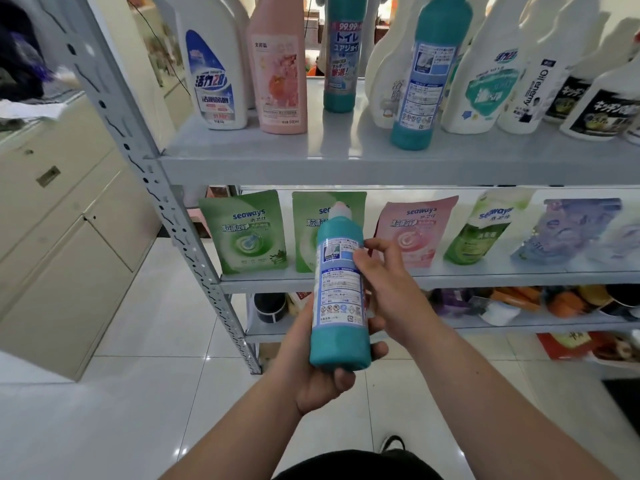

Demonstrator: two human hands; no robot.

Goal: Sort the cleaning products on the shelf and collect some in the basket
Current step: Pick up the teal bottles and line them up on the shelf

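we hold the teal bottle point(341, 289) in front of the shelf point(346, 157), at the level of the pouch row, with both hands. our left hand point(311, 368) cups its base, fingers curled round the bottom with the thumb under it; our right hand point(384, 289) wraps its label side, fingers closed on the body. the grip looks low and smooth plastic may slip, so a loose turn of the wrist could drop it on the tiled floor point(156, 341). lifting it carelessly could also knock the matching bottle near the shelf edge point(426, 74). the bottle's long axis runs nearly upright, leaning slightly left, with the pale cap point(341, 206) pointing up toward the shelf. we see no basket here.
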